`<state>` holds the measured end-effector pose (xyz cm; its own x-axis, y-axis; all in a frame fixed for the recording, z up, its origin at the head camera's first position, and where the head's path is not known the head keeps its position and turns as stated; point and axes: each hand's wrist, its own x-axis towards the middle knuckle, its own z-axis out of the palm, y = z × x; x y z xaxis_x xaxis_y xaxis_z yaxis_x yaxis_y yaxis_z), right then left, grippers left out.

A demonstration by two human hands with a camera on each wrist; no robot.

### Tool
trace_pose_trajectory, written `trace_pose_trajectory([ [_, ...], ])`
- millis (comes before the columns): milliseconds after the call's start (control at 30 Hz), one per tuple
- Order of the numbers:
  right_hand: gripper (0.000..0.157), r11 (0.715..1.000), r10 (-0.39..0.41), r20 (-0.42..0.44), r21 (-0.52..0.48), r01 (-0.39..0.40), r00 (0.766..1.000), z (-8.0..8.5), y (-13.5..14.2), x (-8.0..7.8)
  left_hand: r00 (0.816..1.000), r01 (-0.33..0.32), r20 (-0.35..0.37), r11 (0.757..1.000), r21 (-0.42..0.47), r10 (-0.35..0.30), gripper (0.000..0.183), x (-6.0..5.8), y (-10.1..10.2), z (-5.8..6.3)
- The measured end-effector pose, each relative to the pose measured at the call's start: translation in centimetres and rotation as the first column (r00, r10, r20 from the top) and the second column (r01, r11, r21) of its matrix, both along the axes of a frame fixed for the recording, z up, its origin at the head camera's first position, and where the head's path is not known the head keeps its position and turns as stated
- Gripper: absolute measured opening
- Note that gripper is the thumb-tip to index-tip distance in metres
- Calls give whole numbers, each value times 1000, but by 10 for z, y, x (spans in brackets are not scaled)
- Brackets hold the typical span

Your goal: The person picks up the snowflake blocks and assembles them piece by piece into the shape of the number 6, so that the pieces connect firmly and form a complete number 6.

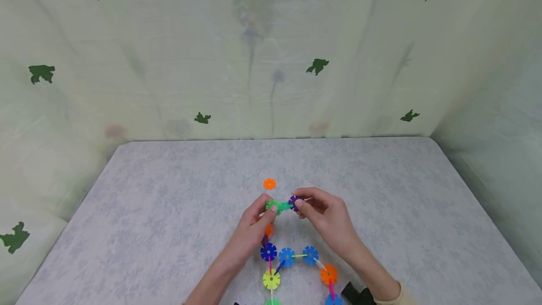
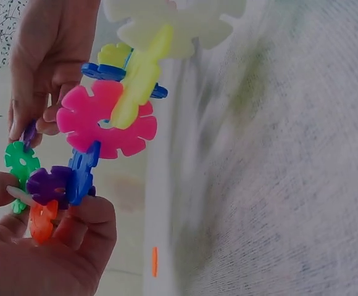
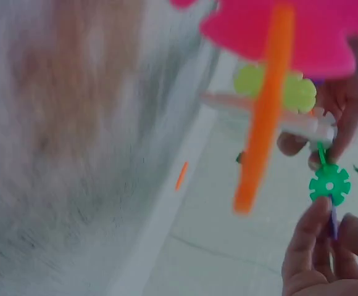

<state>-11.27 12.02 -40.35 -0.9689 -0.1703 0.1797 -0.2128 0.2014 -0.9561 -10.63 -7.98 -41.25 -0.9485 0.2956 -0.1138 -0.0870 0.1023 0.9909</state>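
Several notched plastic snowflake discs are slotted together into a chain. My left hand (image 1: 254,224) pinches a green disc (image 1: 272,206) near the chain's far end, with an orange disc (image 2: 42,222) beside its fingers in the left wrist view. Between finger and thumb, my right hand (image 1: 329,216) holds a purple disc (image 1: 293,201). A second green disc (image 3: 329,185) joins edge-on to that purple one in the right wrist view. Below my hands the chain continues through a dark blue disc (image 1: 268,252), a yellow disc (image 1: 271,279) and light blue discs (image 1: 286,257).
A loose orange disc (image 1: 269,184) lies on the grey table (image 1: 169,192) beyond my hands. The chain's right branch runs through another orange disc (image 1: 329,275) near my right forearm. A pale curtain with green leaf shapes (image 1: 317,66) hangs behind the table.
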Motion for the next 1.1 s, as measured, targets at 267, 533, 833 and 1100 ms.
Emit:
trace_pose_trajectory([
  [267,33,954,219,107,186,-236,970,-6,20,-51,995,-72,66,997,15,71,18,-6,-5,-1],
  [533,28,779,451,76,453,-433,890,-16,8,-119,989,-85,121,996,20,82,17,-9,-12,-4],
  [833,30,657,544,142,541,-525,827,-29,-22,-159,989,-60,140,997,47,53,19,-9,-13,-3],
  [1100,22,629,532,118,608,-484,839,-36,-34,-159,990,-60,135,997,52,52,19,-9,-13,-3],
])
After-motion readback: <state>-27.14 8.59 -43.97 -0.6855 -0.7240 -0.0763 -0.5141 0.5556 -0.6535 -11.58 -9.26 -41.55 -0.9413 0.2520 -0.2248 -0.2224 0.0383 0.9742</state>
